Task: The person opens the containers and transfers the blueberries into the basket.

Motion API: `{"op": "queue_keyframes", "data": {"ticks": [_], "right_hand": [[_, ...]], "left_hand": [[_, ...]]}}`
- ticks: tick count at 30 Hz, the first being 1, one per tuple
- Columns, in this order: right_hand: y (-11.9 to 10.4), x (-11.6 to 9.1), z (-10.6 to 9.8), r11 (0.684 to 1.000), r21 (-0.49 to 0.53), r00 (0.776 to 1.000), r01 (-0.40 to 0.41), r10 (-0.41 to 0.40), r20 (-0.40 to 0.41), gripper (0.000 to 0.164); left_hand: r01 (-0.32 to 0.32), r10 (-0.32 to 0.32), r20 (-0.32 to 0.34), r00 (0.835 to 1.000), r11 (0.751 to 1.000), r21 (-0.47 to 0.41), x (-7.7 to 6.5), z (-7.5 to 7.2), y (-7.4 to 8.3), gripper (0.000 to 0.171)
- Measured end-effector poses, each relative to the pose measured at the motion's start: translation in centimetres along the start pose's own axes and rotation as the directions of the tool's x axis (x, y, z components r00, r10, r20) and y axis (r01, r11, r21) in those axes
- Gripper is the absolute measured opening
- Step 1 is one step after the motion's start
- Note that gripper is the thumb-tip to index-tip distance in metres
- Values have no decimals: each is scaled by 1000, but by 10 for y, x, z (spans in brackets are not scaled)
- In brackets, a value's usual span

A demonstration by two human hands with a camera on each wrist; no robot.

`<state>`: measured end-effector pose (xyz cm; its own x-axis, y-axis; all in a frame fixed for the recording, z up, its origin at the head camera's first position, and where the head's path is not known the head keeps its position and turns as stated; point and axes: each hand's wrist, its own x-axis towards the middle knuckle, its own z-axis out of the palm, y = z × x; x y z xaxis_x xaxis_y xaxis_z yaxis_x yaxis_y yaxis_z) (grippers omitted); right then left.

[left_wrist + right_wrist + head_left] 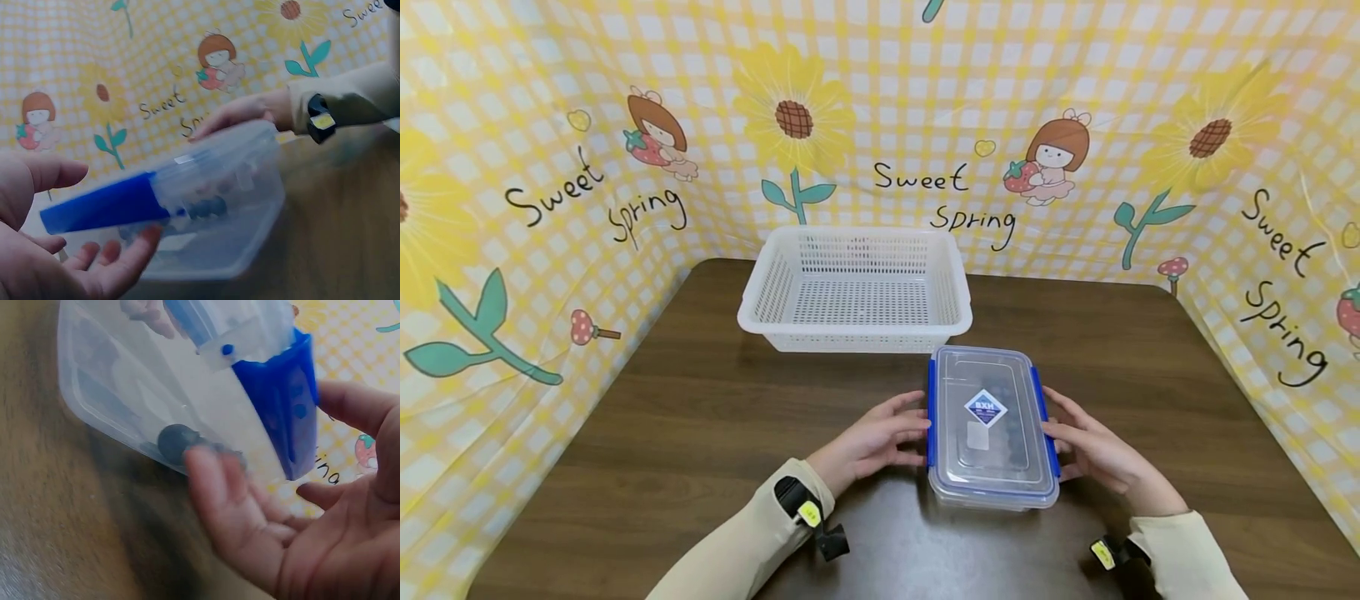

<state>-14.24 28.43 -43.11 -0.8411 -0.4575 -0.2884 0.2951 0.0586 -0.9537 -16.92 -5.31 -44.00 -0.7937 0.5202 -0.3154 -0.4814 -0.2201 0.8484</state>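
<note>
A clear plastic food storage box [988,450] with a transparent lid and blue side clips stands in front of me, right of centre. Its lid carries a blue and white diamond label [985,407]. Small dark rounded things [178,442] show through its wall. My left hand [883,437] is at the left side, fingers loosely extended by the blue clip [106,203], thumb raised above it. On the opposite side my right hand [1097,450] has its thumb by the other blue clip [287,406], with its fingertips against the lower wall.
A white perforated plastic basket [853,328] stands behind the box, toward the back of the brown wooden table [700,467]. Checked cloth [865,83] with sunflowers and cartoon figures hangs along the back and both sides.
</note>
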Motion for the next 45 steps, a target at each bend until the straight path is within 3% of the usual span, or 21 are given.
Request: {"op": "queue_keyframes", "data": {"ticks": [9,17,20,27,34,40,45], "right_hand": [[7,3,-10,981,173,989,84,-104,105,57],[1,6,-8,980,183,985,80,-106,137,45],[-3,9,-5,989,141,990,44,-62,123,47],[-17,12,0,998,-63,999,-25,27,36,69],[-31,9,4,985,-142,994,-92,100,48,70],[-44,11,13,963,-216,985,-163,173,29,73],[-51,14,23,919,-342,978,-198,206,-14,74]], "left_hand": [[-22,27,-63,998,997,74,9,3,-11,69],[-20,25,-70,997,997,68,10,3,-13,81],[-11,15,-73,997,998,62,10,3,-13,81],[-10,14,-70,997,998,60,12,3,-11,79],[-5,8,-65,998,999,52,13,5,-11,80],[3,1,-77,997,999,54,13,5,-9,80],[10,-5,-95,995,998,58,13,6,-7,81]]}}
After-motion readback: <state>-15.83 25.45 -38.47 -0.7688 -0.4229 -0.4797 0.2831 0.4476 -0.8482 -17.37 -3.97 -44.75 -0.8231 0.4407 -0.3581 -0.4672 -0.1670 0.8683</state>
